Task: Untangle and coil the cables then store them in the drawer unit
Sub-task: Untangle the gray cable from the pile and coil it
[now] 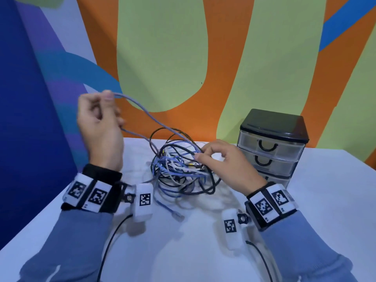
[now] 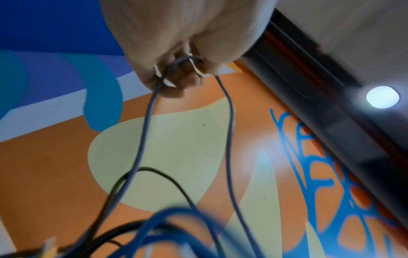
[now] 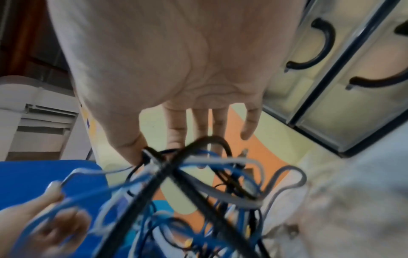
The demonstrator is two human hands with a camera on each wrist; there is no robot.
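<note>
A tangle of blue, white, grey and black cables (image 1: 181, 169) lies on the white table (image 1: 315, 200). My left hand (image 1: 105, 96) is raised at the left and pinches a loop of the grey cable (image 1: 146, 110), whose two strands run down into the tangle. From the left wrist the hand (image 2: 183, 69) grips that grey cable (image 2: 143, 136). My right hand (image 1: 199, 155) rests on the tangle's right side, thumb and forefinger pinching its strands. The right wrist view has that hand (image 3: 156, 150) at the cable tangle (image 3: 198, 183). The drawer unit (image 1: 270, 145), black-topped with clear drawers, stands shut just right of it.
A blue cable end with a clear plug (image 1: 178, 216) trails from the tangle toward me. A painted wall rises directly behind the table. The table's left edge runs diagonally beside my left forearm. Thin black wires (image 1: 109, 245) hang from my wrist cameras.
</note>
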